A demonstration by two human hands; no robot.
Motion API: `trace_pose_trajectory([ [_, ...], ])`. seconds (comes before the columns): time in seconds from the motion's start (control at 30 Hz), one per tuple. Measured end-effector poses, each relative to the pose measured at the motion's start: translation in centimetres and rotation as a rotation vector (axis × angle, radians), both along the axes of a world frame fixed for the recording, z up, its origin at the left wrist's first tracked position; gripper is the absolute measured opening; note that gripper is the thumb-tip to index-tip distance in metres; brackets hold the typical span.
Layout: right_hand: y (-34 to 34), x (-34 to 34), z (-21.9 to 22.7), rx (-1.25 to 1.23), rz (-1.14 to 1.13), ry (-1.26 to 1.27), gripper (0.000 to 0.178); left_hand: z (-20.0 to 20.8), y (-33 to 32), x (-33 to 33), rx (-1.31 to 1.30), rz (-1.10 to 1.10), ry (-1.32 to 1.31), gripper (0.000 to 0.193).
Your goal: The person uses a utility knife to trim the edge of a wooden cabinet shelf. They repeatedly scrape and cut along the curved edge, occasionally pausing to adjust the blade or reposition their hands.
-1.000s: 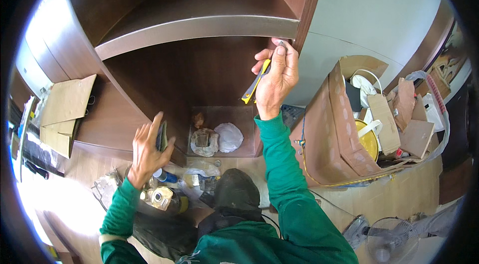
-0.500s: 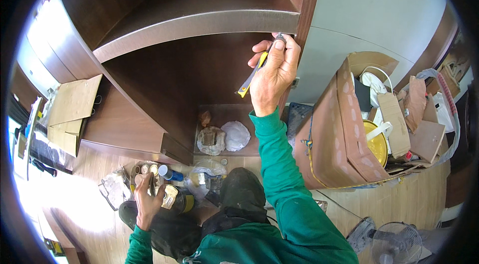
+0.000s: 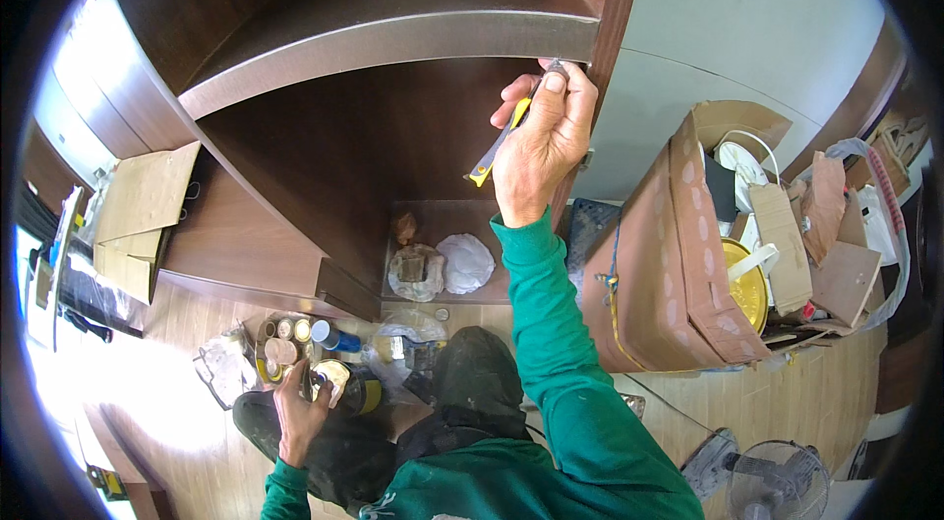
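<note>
My right hand (image 3: pixel 546 132) is closed round a yellow and grey utility knife (image 3: pixel 489 158). The knife's upper end, by my thumb, meets the lower front edge of the brown cabinet shelf (image 3: pixel 413 40) close to its right end; its yellow butt points down and left. Low on the left, my left hand (image 3: pixel 300 412) hovers over several small cans with fingers bent together. Something small and dark shows between thumb and fingers, too small to make out. Beside it are an open tin with cream-coloured contents (image 3: pixel 337 377), a blue can (image 3: pixel 339 339) and a round pinkish lid (image 3: pixel 280 351).
A tall cardboard box (image 3: pixel 649 264) filled with scraps and a yellow lid (image 3: pixel 744 289) stands at right. Two crumpled plastic bundles (image 3: pixel 464 262) lie in the cabinet bottom. A fan (image 3: pixel 777 481) is at lower right, and folded cardboard (image 3: pixel 147 196) leans at left.
My left hand has shifted slightly down and right, uncovering the round lid. My right hand keeps its hold on the knife at the shelf edge, with little movement.
</note>
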State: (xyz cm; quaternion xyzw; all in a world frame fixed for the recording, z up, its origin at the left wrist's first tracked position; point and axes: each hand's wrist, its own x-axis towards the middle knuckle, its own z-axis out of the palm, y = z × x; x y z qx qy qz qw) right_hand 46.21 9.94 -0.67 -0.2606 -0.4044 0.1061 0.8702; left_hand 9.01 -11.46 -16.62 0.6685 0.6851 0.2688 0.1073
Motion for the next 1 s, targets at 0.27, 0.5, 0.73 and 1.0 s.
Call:
trace_pose_trajectory([
  [0.27, 0.2, 0.2, 0.0, 0.011, -0.016, -0.031, 0.020, 1.1, -0.5, 0.3, -0.181, 0.076, -0.065, 0.053],
  [0.5, -0.1, 0.4, -0.1, -0.020, 0.051, -0.018, 0.020, 0.1, -0.4, -0.1, 0.006, 0.001, 0.001, 0.049],
  [0.73, 0.2, 0.2, -0.1, 0.012, 0.006, -0.003, 0.019, 0.5, -1.6, -0.5, -0.091, 0.054, -0.033, 0.052],
  [1.0, 0.3, 0.3, -0.1, 0.023, 0.007, -0.037, 0.019, 1.3, -1.7, 0.3, -0.158, 0.085, -0.092, 0.054],
])
